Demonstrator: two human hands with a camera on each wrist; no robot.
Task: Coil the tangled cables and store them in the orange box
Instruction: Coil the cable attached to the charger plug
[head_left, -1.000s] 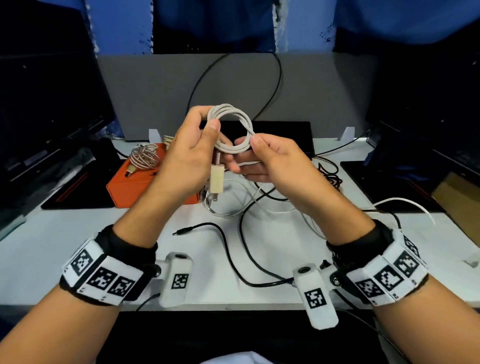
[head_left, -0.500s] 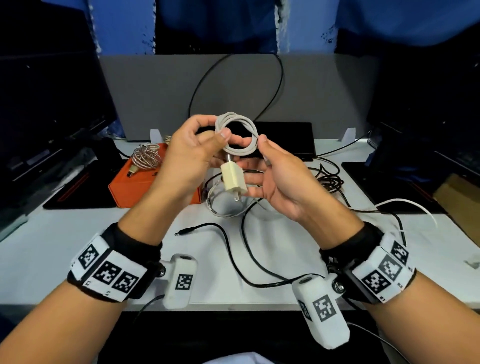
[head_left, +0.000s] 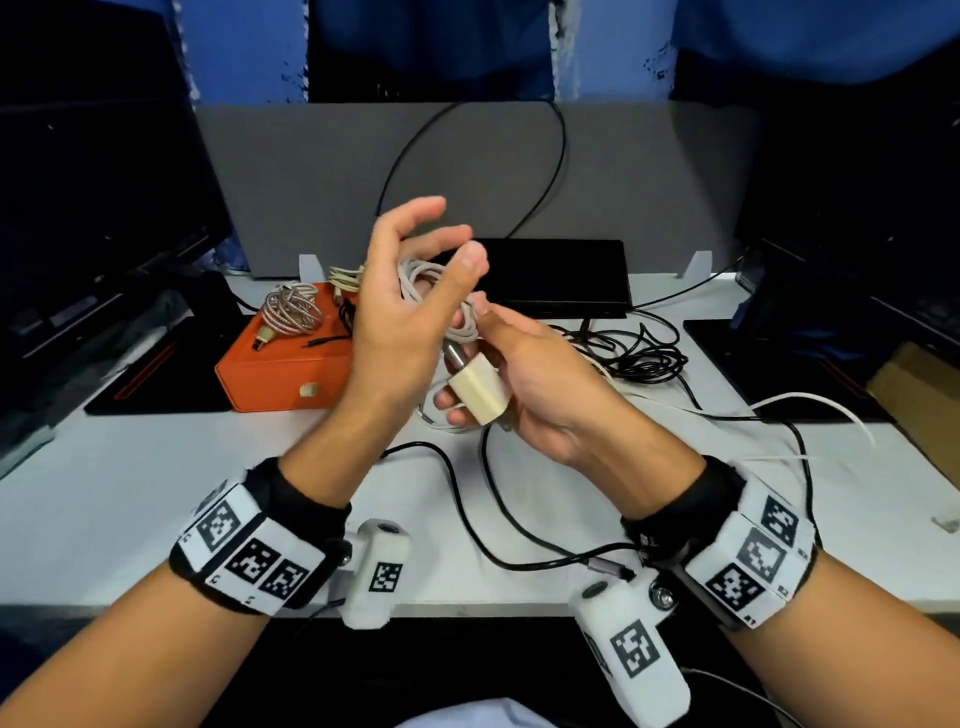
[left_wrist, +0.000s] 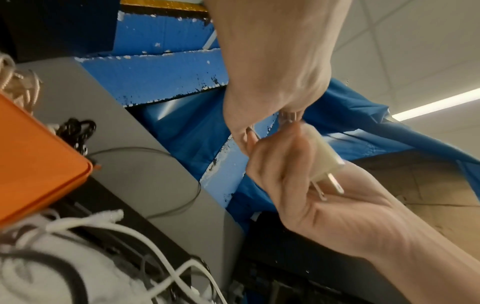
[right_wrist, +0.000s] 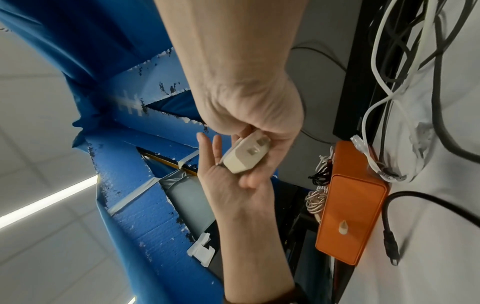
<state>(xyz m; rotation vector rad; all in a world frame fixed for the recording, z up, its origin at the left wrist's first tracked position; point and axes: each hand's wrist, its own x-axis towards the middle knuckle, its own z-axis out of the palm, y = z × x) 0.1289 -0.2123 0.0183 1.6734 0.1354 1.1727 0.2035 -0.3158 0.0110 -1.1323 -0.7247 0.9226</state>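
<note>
Several coils lie on the orange box (head_left: 280, 371); right hand (head_left: 524, 374) grips the charger cable's coil (head_left: 431, 291), left hand (head_left: 400, 312) released, black tangle (head_left: 639, 358) remaining on the desk (head_left: 130, 483).

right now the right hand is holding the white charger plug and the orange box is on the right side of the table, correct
Not quite. The right hand does hold the white charger plug, but the orange box sits on the left side of the table, not the right. The head view shows it, with coiled cables resting on top of it.
</note>
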